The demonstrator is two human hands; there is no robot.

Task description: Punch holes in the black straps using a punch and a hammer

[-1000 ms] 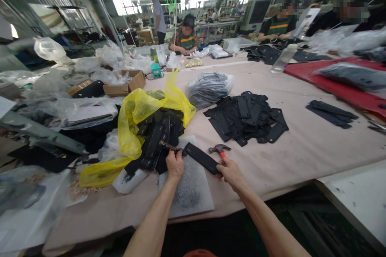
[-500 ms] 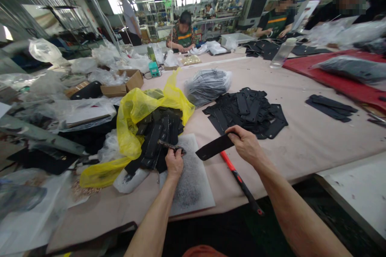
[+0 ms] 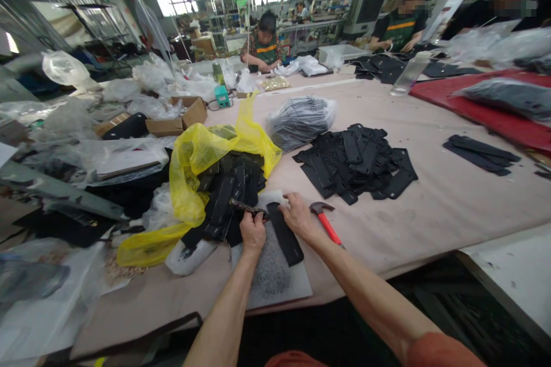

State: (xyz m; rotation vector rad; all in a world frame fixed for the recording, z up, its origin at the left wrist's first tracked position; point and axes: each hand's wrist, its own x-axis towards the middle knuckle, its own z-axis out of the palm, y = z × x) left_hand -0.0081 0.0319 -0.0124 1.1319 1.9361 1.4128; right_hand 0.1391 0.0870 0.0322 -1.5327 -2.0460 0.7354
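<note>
- Currently, L hand (image 3: 253, 232) at the L edge of the speckled board (image 3: 273, 278), fingers clenched on a dark metal tool (image 3: 247, 208); tool's far end points L, over the blk pcs (image 3: 224, 200) beside the board.
- R hand (image 3: 298, 217) over the board's far R part; thumb & index parted, no grip seen. Fingertips v. close to upper end of blk strip (image 3: 287, 238); contact w/ it: can't tell.
- Blk strip: flat on the board, R half, set at a slant, near end toward the board's R edge.
- Claw hammer (image 3: 330, 228): just R of the board, on pinkish cloth (image 3: 430, 206); head on far side, red handle running nearer & R, its lower part hidden by R forearm.
- Yellow bag (image 3: 185, 155): L of & beyond the board, mouth open around the blk pcs, some spilling out.
- Loose pile of blk strips (image 3: 357, 163): beyond board, to its R.
- Plastic-wrapped grey bundle (image 3: 301, 120): beyond board, btwn yellow bag & pile.
- Small stack of dark strips (image 3: 480, 155): well R of board.
- Red sheet (image 3: 486, 103): far R of board, w/ clear bottle (image 3: 408, 74) near its L end.
- Far beyond board: 2 seated persons in green aprons (image 3: 266, 51).
</note>
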